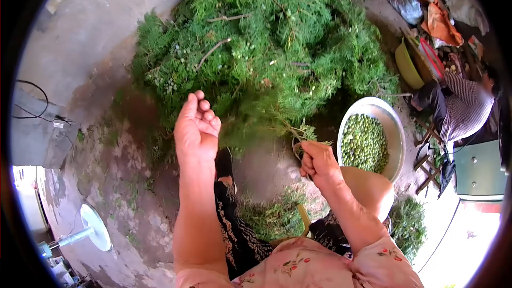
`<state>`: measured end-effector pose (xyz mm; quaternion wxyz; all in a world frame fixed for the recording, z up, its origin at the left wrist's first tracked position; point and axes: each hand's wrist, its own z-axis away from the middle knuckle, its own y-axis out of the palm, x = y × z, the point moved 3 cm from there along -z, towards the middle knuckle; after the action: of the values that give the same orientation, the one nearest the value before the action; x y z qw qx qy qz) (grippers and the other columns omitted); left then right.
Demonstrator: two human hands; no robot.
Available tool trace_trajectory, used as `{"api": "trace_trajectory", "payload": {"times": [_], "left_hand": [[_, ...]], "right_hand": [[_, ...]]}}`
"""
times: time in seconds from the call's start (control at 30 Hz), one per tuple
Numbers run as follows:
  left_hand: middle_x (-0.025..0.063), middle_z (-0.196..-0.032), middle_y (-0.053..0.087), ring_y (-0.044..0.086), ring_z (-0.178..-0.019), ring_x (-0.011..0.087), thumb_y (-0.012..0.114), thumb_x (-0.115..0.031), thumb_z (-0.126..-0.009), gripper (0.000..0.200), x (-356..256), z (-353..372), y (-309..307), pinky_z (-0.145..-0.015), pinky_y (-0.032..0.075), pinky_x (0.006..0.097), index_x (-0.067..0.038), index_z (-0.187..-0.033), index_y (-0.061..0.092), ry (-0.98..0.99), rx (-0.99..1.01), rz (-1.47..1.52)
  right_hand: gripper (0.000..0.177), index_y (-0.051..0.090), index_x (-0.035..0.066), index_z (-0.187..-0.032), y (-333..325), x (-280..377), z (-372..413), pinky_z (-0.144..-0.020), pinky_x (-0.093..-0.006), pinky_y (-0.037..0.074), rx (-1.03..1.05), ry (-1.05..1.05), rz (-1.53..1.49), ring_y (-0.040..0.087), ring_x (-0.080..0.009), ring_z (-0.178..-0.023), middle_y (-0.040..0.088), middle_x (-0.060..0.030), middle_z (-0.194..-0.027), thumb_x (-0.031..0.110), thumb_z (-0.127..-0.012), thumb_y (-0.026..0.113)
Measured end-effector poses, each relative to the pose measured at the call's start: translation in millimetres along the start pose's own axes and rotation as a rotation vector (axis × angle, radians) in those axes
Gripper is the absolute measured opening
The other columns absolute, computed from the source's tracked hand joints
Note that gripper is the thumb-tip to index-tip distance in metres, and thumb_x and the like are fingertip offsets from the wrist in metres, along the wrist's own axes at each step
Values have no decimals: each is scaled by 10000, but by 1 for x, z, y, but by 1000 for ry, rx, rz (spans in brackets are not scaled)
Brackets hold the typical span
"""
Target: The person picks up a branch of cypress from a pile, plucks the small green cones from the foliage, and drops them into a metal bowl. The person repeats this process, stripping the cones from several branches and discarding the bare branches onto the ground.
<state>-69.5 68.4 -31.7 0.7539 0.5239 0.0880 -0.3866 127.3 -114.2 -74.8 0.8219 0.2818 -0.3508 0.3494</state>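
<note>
My left hand is raised palm up at the near edge of a heap of cut evergreen branches. Its fingers are loosely curled and a little apart, and I see nothing held in them. My right hand is closed around the stem end of an evergreen sprig. The sprig points left toward the heap, its feathery tip blurred by motion. Just right of that hand, a metal basin holds many small green cones or berries.
Loose greenery lies on the ground between my legs, with another clump at the right. A person sits at the far right near a yellow-green basin. A white fan stands at the lower left.
</note>
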Motion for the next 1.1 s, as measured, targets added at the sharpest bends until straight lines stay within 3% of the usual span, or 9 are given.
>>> {"api": "trace_trajectory", "payload": {"times": [0.2, 0.3, 0.5, 0.67, 0.87, 0.9, 0.97, 1.07, 1.1], "left_hand": [[-13, -738, 595, 528, -603, 86, 613, -279, -851, 186, 28, 9, 9, -520, 423, 212, -94, -868, 600, 2, -91, -226], [136, -1112, 579, 562, -994, 243, 640, -397, -807, 504, 43, 4, 14, -811, 457, 334, -66, -1164, 513, -51, -44, -300], [131, -1321, 423, 439, -1151, 291, 588, -535, -793, 851, 8, -3, 37, -919, 355, 431, -39, -1383, 229, 144, 171, -109], [-25, -854, 512, 538, -883, 210, 594, -433, -838, 340, -13, 15, 46, -824, 401, 346, -103, -897, 538, 222, 36, -30], [32, -992, 605, 576, -874, 221, 532, -389, -884, 408, -3, 6, 37, -813, 414, 361, -83, -1154, 530, 309, 144, -27], [44, -1024, 603, 579, -885, 227, 520, -373, -893, 410, -1, 6, 35, -814, 417, 364, -87, -1186, 513, 278, 151, -55], [68, -1086, 600, 586, -909, 239, 496, -341, -911, 420, 2, 6, 31, -816, 422, 370, -95, -1251, 480, 216, 160, -111], [64, -1062, 605, 587, -925, 241, 509, -304, -910, 360, 17, -7, 16, -811, 427, 375, -91, -1200, 503, 213, 139, -101], [63, -1061, 605, 587, -926, 237, 513, -302, -908, 351, 18, -6, 21, -807, 428, 376, -89, -1187, 508, 221, 122, -111]], "right_hand": [[233, 542, -20, -936, 19, 50, 31, -423, -292, 353, 109, -132, -63, 311, -108, -382, 337, -3, -455, 202, -894, 484], [272, 524, -37, -973, 28, 62, 34, -449, -302, 370, 219, -125, -140, 327, -122, -406, 339, -7, -462, 222, -899, 486], [361, 537, -25, -935, 31, 48, 16, -502, -296, 429, 359, -51, -9, 441, -139, -466, 469, -45, -531, 323, -855, 593], [280, 604, -5, -961, 28, 30, 4, -701, -295, 474, 489, -33, 416, 578, -183, -727, 610, -94, -775, 254, -857, 584], [437, 541, 36, -1192, 27, 57, -20, -879, -315, 437, 313, -355, 1047, 583, -248, -1012, 612, -171, -1093, 176, -782, 603], [298, 604, -31, -1031, 29, 67, -19, -726, -280, 483, 181, -611, 1007, 611, -182, -788, 650, -127, -869, 128, -780, 622], [210, 612, -17, -974, 32, 83, -20, -684, -270, 492, 36, -357, 791, 593, -142, -701, 635, -109, -813, 100, -800, 597], [185, 582, -19, -981, 38, 80, -26, -650, -256, 492, -65, -580, 517, 559, -109, -624, 602, -74, -757, 61, -814, 579], [344, 497, -3, -1155, 44, 78, -24, -655, -267, 496, -74, -583, 422, 566, -121, -721, 584, -77, -863, -4, -815, 555]]}}
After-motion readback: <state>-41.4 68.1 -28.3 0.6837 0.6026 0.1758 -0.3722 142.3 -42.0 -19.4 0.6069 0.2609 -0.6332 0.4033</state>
